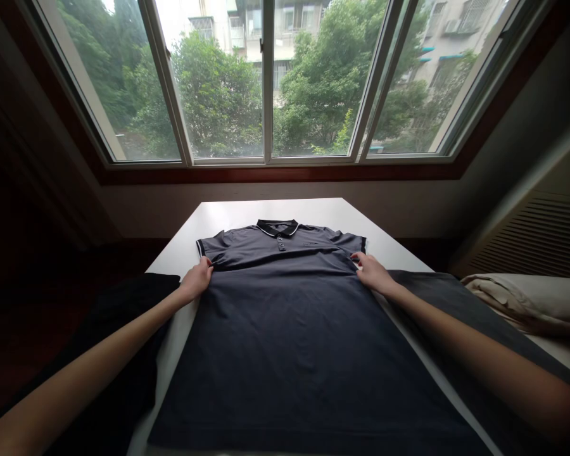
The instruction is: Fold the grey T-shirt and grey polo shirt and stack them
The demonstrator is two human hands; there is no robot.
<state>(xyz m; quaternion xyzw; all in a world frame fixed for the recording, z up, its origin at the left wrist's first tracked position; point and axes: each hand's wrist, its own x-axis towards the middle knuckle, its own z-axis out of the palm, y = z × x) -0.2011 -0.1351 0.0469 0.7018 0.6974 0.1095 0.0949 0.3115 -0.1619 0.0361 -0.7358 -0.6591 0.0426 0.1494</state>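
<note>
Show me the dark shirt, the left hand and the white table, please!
Dark shirt (pixel 292 329): head view, on the middle of its front.
Left hand (pixel 197 279): head view, on the middle of the hand.
White table (pixel 230 213): head view, on its bare top, near the far edge.

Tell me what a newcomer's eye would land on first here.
First, the dark polo shirt, spread front-up across the middle of the white table, its collar toward the window. Next, the left hand and right hand, pinching the shirt at its opposite sides. Then the wide, bright window beyond the table, with green trees outside.
</note>
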